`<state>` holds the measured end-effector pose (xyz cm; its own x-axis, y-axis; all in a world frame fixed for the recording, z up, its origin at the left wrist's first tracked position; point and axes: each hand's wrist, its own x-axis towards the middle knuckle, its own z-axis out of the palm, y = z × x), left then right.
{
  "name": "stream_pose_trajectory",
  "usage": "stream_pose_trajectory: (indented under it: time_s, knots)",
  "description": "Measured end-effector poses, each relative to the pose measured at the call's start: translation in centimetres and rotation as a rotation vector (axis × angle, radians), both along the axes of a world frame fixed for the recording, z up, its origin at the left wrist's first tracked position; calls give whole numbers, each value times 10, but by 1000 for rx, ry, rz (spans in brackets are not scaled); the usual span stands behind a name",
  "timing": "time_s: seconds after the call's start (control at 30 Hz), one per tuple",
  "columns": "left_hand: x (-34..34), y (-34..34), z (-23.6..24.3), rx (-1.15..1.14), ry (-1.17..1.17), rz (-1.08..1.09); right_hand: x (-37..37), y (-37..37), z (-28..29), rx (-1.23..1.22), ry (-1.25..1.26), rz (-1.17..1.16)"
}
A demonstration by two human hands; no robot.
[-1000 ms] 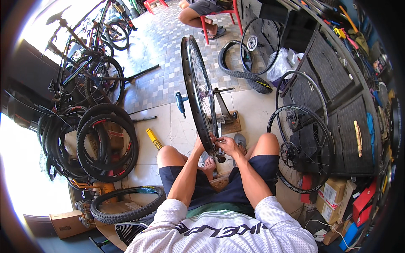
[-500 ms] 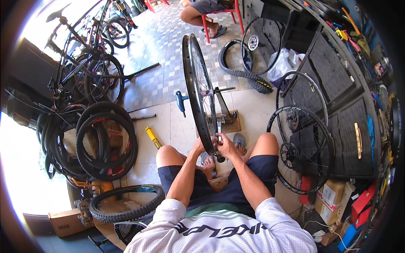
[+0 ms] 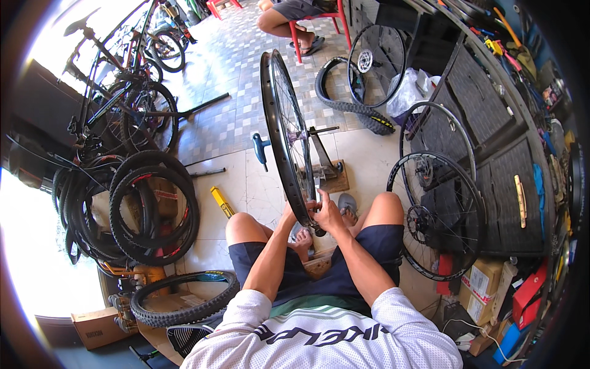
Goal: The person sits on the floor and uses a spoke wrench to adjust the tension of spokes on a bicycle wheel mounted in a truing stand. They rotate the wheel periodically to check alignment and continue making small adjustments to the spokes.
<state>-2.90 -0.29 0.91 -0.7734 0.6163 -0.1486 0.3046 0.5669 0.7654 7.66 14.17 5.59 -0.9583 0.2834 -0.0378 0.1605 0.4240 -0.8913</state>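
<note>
A bare black bicycle wheel (image 3: 270, 117) stands upright on a truing stand (image 3: 323, 154) between my knees. My left hand (image 3: 290, 215) is at the rim's near left side, its fingers curled against the lower part and partly hidden by it. On the right side, my right hand (image 3: 327, 213) is closed near the spokes, with the index finger raised. A small silver piece shows at its fingertips; whether it belongs to the stand or is held, I cannot tell. A blue-handled tool (image 3: 261, 149) sticks out left of the wheel.
Several tires (image 3: 153, 203) are stacked at left, beside bicycles (image 3: 123, 92). A yellow tool (image 3: 221, 201) lies by my left knee. Two wheels (image 3: 430, 215) lean on the dark cabinet (image 3: 479, 98) at right. Ahead, a person sits on a red chair (image 3: 319, 31); a loose tire (image 3: 356, 106) lies nearby.
My right hand has shifted slightly and its index finger now points up along the spokes. The left hand stays at the rim. The whole view has moved a little.
</note>
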Motion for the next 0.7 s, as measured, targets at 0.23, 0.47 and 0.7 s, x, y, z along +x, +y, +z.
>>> stream_pose_trajectory:
  time_s: [0.23, 0.47, 0.7]
  knots:
    - [18, 21, 48, 149, -274, 209, 8, 16, -14, -146, -124, -2]
    - [10, 13, 28, 91, -295, 266, 3, 0, -2, -97, 56, 10]
    - [19, 13, 28, 262, -322, 430, 5, 19, -20, -819, -176, 100]
